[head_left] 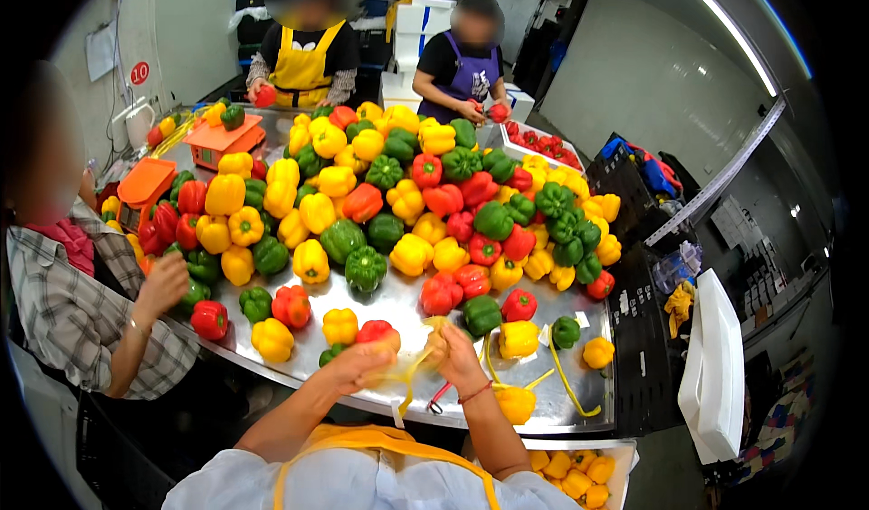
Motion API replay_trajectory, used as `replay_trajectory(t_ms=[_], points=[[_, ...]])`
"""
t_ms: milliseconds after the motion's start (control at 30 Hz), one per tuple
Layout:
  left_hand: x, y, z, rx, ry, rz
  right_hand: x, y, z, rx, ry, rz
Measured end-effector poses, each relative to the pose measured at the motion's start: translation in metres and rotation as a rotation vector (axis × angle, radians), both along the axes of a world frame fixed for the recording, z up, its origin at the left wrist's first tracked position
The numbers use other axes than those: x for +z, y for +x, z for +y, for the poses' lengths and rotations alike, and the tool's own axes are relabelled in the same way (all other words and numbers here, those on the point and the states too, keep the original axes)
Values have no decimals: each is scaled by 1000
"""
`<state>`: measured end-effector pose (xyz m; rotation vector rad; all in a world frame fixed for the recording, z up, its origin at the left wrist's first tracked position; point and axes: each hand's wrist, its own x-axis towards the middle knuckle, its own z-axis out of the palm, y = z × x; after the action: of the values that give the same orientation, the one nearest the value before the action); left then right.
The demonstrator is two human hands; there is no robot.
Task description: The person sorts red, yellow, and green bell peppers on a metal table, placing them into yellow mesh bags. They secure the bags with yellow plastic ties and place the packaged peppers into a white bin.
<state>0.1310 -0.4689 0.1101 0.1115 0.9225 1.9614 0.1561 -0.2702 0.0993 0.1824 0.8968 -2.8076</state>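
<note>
Peppers (398, 211) red, yellow, green and orange on a grey metal tabletop (398, 306). Yellow bands (566, 379) lie beside an orange scale (222, 139). Aprons: one yellow (303, 62), one purple (466, 76); neighbour's shirt (63, 302) grey-white plaid.

Red, yellow and green peppers (389, 202) heaped the steel surface (579, 401); orange scales (222, 139) stood left, a white box (720, 365) right.

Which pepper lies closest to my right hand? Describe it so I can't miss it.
Start at the steel table heaped with peppers and go to its near edge. Just right of the right hand lies a yellow pepper, boxy, beside a small green pepper.
</note>
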Motion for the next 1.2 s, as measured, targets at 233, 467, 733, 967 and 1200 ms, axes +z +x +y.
replay_trajectory(t_ms=[233,467,733,967,1200], points=[[-12,-55,-25,398,1,53,24,28,-47,368,391,50],[11,-14,-10,62,231,-299,-32,-31,12,-133,319,179],[-35,-48,-43,137,370,-125,-10,-44,-10,318,-7,117],[-19,-61,-42,441,110,-148,-2,-21,-52,322,401,33],[-24,-20,-27,99,275,-286,8,-51,-60,-183,241,-152]])
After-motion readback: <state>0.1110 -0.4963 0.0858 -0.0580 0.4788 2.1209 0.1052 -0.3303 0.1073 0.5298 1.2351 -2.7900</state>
